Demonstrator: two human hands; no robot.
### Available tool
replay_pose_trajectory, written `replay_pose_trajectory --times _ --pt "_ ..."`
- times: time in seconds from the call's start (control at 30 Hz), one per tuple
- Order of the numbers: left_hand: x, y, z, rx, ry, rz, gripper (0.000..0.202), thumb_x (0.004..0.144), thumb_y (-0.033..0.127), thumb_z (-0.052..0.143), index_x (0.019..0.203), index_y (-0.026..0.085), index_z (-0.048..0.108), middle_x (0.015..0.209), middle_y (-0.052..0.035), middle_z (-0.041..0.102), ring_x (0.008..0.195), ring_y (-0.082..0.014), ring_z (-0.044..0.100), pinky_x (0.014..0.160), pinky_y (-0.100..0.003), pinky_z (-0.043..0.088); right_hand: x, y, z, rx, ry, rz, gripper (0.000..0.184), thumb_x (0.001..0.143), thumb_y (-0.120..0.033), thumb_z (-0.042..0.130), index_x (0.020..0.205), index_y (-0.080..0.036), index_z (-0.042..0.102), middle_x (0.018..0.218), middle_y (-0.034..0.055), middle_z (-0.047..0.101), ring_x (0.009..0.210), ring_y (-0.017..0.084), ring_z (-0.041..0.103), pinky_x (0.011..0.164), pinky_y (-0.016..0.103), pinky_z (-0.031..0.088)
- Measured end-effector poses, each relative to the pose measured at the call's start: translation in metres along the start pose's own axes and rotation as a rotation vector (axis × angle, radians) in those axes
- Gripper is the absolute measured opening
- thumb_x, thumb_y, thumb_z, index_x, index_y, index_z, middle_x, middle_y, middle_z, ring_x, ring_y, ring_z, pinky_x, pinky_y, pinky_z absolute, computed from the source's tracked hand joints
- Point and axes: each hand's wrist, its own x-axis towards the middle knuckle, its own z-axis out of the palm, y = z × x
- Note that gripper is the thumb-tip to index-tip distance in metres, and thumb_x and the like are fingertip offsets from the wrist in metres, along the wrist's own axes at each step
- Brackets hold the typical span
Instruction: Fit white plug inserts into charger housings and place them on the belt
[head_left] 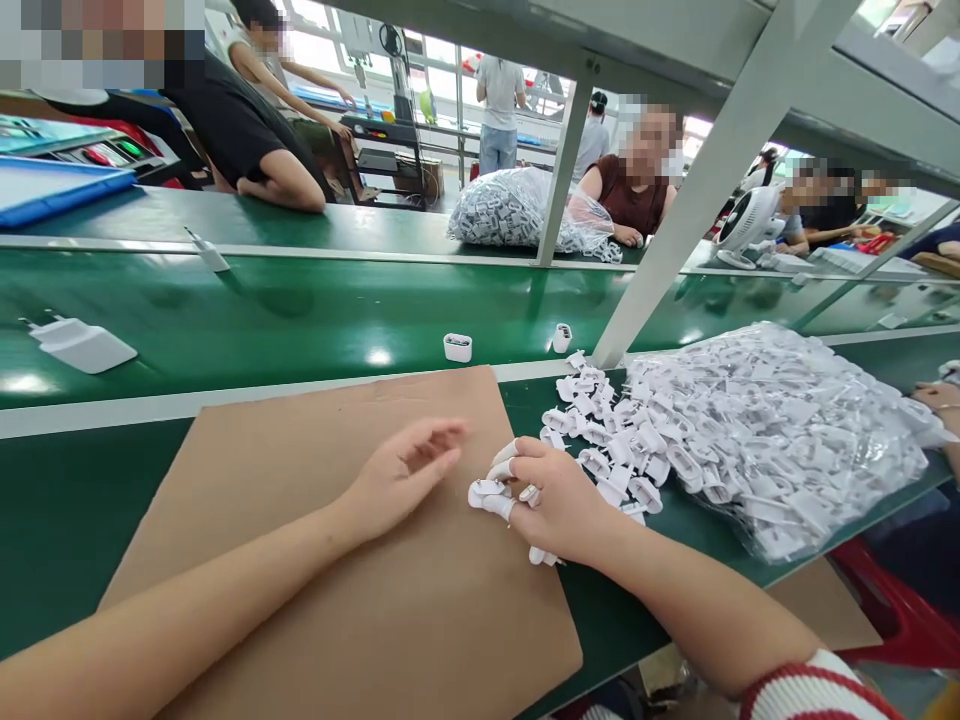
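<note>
My left hand (412,472) hovers over a sheet of brown cardboard (315,560), fingers loosely curled and thumb apart, with nothing visible in it. White finger cots cover some fingertips of my right hand (559,500). Its thumb and fingers pinch a small white plug piece (491,488) with metal pins near the cardboard's right edge. Another white piece shows between those fingers, and one more lies beneath the hand. Just beyond, loose white plug pieces (611,440) spill out of a clear plastic bag (787,440) full of them.
A green conveyor belt (337,310) runs behind the cardboard, carrying white charger parts such as a two-pin charger (86,343) and a small housing (457,347). A slanted metal post (697,190) rises at right. Co-workers sit across the belt; another person's hand (937,397) is at far right.
</note>
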Motion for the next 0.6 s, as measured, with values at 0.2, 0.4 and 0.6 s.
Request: replay_pose_trajectory --times 0.2,0.4,0.6 --pt "0.109 -0.04 -0.045 0.473 0.466 -0.057 0.105 0.076 0.046 0.087 0.158 0.009 0.034 0.173 -0.023 0.016 0.159 -0.048 0.012 0.131 -0.061 0.017 -0.003 -0.004 0.0 0.056 -0.058 0.007 0.012 0.084 -0.014 0.078 0.089 -0.023 0.072 0.097 0.0032 0.069 0.084 0.016 0.07 0.067 0.026 0.055" --pt "0.16 -0.072 -0.073 0.333 0.283 -0.177 0.062 0.078 0.046 0.08 0.126 0.011 0.065 0.123 -0.013 0.073 0.111 -0.0291 0.069 0.102 -0.039 0.053 -0.003 -0.005 -0.001 0.05 -0.068 -0.016 0.009 0.087 -0.021 0.08 0.089 -0.023 0.072 0.098 0.0045 0.07 0.086 0.018 0.071 0.073 0.028 0.058" --pt "0.156 -0.068 -0.063 0.376 0.336 -0.177 0.055 0.074 0.046 0.081 0.121 0.021 0.069 0.123 -0.0077 0.075 0.11 -0.029 0.068 0.101 -0.038 0.051 -0.001 0.0 0.006 0.117 -0.075 0.007 0.014 0.087 -0.035 0.083 0.086 -0.024 0.074 0.095 0.0048 0.07 0.084 0.018 0.07 0.07 0.028 0.057"
